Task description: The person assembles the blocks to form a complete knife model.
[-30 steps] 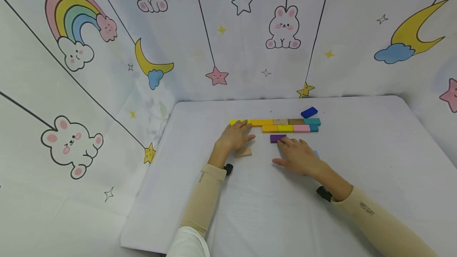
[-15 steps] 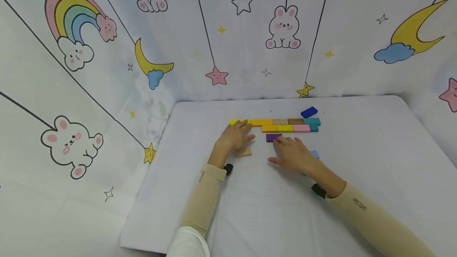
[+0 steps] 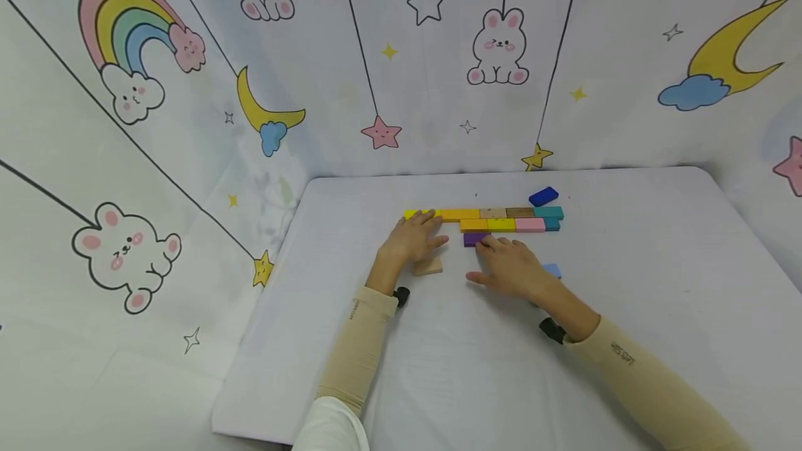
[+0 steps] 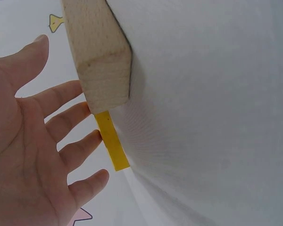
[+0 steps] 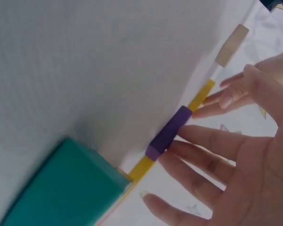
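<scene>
My left hand (image 3: 412, 239) rests with its fingertips on the bright yellow block (image 3: 410, 214) at the left end of the back row of blocks. Its fingers are spread and fairly straight in the left wrist view. Extended fingertips of my right hand (image 3: 510, 268) touch a purple block (image 3: 474, 239), with the thumb held apart. That purple block (image 5: 170, 132) lies flat, right by the orange block (image 3: 473, 225) that begins the front row. A plain wooden block (image 3: 428, 266) lies nearer me, beside the left wrist.
Along the rows lie a yellow block (image 3: 500, 225), a pink block (image 3: 529, 225) and a teal block (image 3: 548, 213). A dark blue block (image 3: 543, 195) sits behind them. A light blue block (image 3: 552, 271) and a green block (image 5: 66, 183) are near the right wrist.
My right hand has slid the purple block leftward and away from me, up to the front row. More of the light blue block shows. My left hand stays in place.
</scene>
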A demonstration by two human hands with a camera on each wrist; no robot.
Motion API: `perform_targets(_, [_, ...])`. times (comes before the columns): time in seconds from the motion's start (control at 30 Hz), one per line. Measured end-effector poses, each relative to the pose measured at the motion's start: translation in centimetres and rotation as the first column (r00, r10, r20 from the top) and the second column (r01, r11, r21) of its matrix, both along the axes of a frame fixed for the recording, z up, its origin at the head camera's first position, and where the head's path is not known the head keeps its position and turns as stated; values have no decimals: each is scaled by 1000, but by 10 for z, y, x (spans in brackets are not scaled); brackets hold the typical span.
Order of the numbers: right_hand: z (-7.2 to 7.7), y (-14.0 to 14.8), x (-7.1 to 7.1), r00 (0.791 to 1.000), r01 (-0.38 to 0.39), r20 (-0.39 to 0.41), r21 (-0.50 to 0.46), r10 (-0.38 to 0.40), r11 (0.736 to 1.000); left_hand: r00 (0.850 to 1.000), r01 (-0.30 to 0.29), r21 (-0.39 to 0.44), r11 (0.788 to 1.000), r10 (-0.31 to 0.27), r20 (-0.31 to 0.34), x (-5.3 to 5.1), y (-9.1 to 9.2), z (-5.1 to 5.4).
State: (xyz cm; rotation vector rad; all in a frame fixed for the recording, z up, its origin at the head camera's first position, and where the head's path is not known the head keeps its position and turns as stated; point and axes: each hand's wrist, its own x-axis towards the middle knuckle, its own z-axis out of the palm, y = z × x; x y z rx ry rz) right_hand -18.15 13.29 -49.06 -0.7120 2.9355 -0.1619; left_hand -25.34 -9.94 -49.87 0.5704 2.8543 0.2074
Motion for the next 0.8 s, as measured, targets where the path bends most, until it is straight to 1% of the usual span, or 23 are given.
perform_targets(0.17, [0,0,-1,1000,6,7,1,-6,1000,1000,16,10,1000,-16,-3,0,0,0])
perform_targets(0.47, [1,-2,-4,1000,10,28,-13,-9,1000,1000,-4,-16,1000,4,10,0,1,1])
perform_targets(0.8, [3,-4,-5,999,21,45,-24,-20,999,1000,13,-19,1000,-12,3,-1,0,0])
